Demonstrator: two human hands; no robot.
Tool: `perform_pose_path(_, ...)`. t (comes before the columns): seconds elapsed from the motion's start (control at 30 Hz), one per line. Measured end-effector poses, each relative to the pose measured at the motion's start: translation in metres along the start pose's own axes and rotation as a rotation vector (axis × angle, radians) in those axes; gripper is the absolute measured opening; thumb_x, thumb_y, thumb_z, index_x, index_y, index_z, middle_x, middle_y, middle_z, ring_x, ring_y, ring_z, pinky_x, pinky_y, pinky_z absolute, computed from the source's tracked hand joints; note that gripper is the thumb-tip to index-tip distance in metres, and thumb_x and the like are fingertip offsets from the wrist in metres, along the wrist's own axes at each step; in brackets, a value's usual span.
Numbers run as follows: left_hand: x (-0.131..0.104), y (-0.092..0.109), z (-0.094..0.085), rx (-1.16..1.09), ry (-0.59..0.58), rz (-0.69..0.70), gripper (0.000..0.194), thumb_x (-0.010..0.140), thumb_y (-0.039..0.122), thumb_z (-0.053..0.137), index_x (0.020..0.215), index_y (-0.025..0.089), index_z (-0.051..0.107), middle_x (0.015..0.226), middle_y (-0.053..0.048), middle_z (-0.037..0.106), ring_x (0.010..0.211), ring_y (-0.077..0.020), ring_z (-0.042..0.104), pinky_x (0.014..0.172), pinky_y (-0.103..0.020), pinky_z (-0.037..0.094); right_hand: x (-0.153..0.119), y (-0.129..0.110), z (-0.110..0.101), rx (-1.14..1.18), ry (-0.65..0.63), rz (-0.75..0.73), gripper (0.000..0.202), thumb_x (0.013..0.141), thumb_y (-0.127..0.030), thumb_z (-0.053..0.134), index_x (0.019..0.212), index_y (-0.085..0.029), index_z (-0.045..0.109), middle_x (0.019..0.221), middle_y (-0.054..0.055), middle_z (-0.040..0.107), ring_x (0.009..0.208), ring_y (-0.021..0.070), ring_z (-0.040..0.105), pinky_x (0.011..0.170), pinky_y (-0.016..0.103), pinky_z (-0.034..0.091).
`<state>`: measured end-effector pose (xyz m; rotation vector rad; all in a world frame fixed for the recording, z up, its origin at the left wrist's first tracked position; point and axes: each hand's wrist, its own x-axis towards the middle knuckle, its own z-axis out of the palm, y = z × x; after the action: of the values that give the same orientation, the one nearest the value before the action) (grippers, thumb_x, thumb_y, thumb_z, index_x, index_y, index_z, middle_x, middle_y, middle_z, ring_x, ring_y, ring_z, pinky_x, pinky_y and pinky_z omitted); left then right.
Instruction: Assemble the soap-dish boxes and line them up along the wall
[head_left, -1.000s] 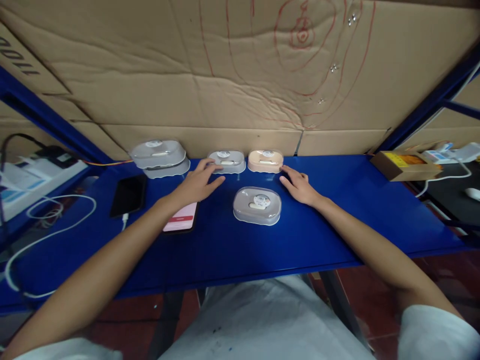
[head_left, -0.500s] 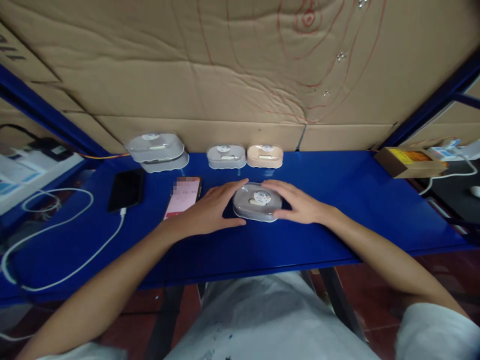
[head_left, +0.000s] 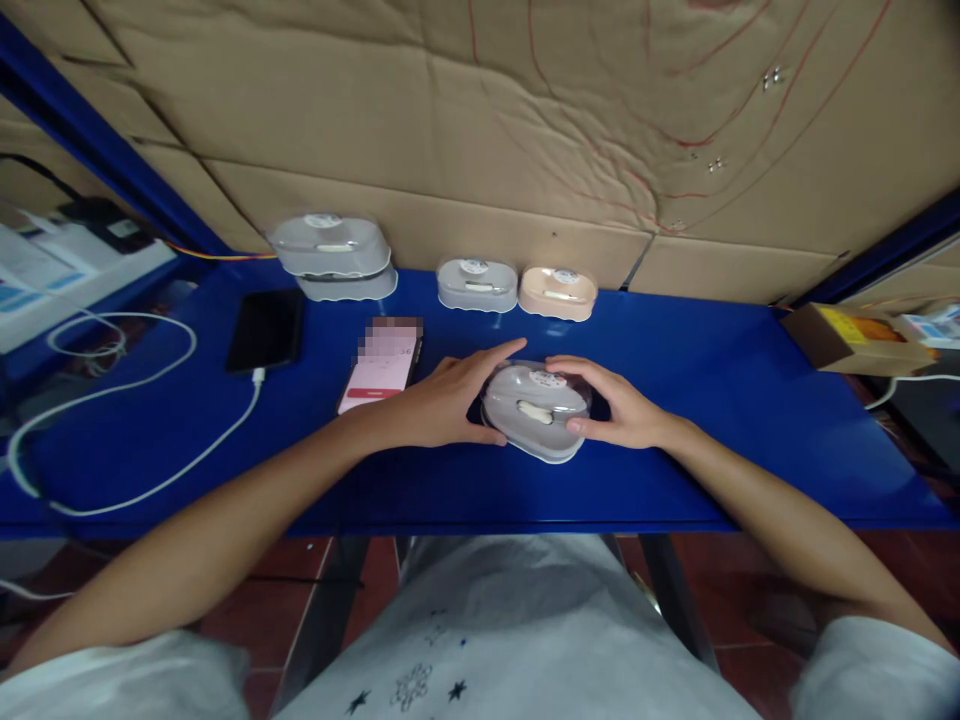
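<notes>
A grey oval box (head_left: 517, 420) with a clear lid, a round label and a small pale piece at its middle is between my hands, above the front part of the blue table. It sits skewed and looks tilted. My right hand (head_left: 619, 405) grips its right end, thumb at the front and fingers over the back edge. Around the left end is my left hand (head_left: 461, 400), its thumb at the front rim and its fingers stretched along the back; how firmly they press cannot be made out.
Behind stand a smaller grey box (head_left: 477, 286), a peach box (head_left: 558, 293) and two stacked grey boxes (head_left: 334, 255). A lit phone (head_left: 381, 365) and a dark phone (head_left: 264, 332) with a white cable (head_left: 187, 465) lie left. An open cardboard box (head_left: 859, 340) is at right on the blue table (head_left: 697, 400).
Both hands have closed in on the grey box, which has turned and tilted from lying level. The camera view has shifted, so the background sits differently.
</notes>
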<state>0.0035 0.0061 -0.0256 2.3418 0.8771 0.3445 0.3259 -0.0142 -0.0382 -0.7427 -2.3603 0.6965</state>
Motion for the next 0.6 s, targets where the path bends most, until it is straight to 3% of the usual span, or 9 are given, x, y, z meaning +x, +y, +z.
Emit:
perform_pose_path(0.13, -0.001, -0.002, 0.001, -0.008, 0.062, 0.023, 0.131, 0.081, 0.053, 0.092, 0.176, 0.040, 0.002, 0.182, -0.019, 0.025, 0.163, -0.0454, 0.033, 0.127, -0.067, 0.029, -0.001, 0.014, -0.005, -0.080, 0.130, 0.049, 0.068, 0.098, -0.053, 0.076, 0.157, -0.033, 0.048, 0.162, 0.014, 0.054, 0.151, 0.0355, 0.053, 0.120, 0.058, 0.051)
perform_pose_path(0.23, -0.004, 0.003, 0.000, 0.048, 0.104, 0.043, 0.122, 0.080, 0.049, 0.093, 0.174, 0.038, 0.016, 0.183, -0.017, 0.016, 0.167, -0.0455, 0.019, 0.129, -0.068, 0.025, -0.003, 0.032, -0.006, -0.170, 0.229, 0.112, 0.068, 0.098, -0.058, 0.074, 0.156, -0.032, 0.048, 0.160, 0.016, 0.055, 0.152, 0.0367, 0.051, 0.123, 0.062, 0.046)
perform_pose_path(0.33, -0.006, 0.009, 0.000, 0.094, 0.046, 0.062, 0.097, 0.083, 0.046, 0.091, 0.165, 0.035, 0.040, 0.184, -0.016, 0.015, 0.167, -0.0453, 0.018, 0.130, -0.066, 0.025, -0.006, 0.046, -0.004, -0.264, 0.195, 0.193, 0.076, 0.096, -0.063, 0.073, 0.159, -0.030, 0.046, 0.166, 0.019, 0.048, 0.157, 0.0401, 0.045, 0.125, 0.067, 0.041)
perform_pose_path(0.47, -0.004, 0.011, -0.001, 0.135, -0.038, 0.073, 0.053, 0.092, 0.048, 0.083, 0.139, 0.030, 0.068, 0.176, -0.013, 0.037, 0.158, -0.0447, 0.037, 0.127, -0.062, 0.031, -0.007, 0.040, -0.002, -0.371, 0.169, 0.248, 0.064, 0.105, -0.061, 0.060, 0.160, -0.031, 0.048, 0.174, 0.016, 0.039, 0.162, 0.0422, 0.037, 0.125, 0.071, 0.035)
perform_pose_path(0.53, -0.002, 0.010, -0.001, 0.132, -0.015, 0.078, 0.049, 0.090, 0.049, 0.085, 0.131, 0.028, 0.070, 0.165, -0.013, 0.051, 0.150, -0.0422, 0.047, 0.124, -0.059, 0.033, -0.005, 0.025, -0.003, -0.384, 0.197, 0.194, 0.050, 0.111, -0.054, 0.051, 0.156, -0.033, 0.055, 0.172, 0.013, 0.043, 0.160, 0.0392, 0.040, 0.126, 0.068, 0.035)
perform_pose_path(0.6, 0.000, 0.010, -0.002, 0.107, 0.024, 0.077, 0.059, 0.085, 0.053, 0.088, 0.133, 0.027, 0.067, 0.156, -0.013, 0.060, 0.145, -0.0402, 0.053, 0.122, -0.056, 0.035, -0.003, 0.007, -0.003, -0.374, 0.170, 0.075, 0.043, 0.113, -0.052, 0.047, 0.149, -0.033, 0.062, 0.166, 0.012, 0.051, 0.156, 0.0364, 0.046, 0.124, 0.064, 0.037)
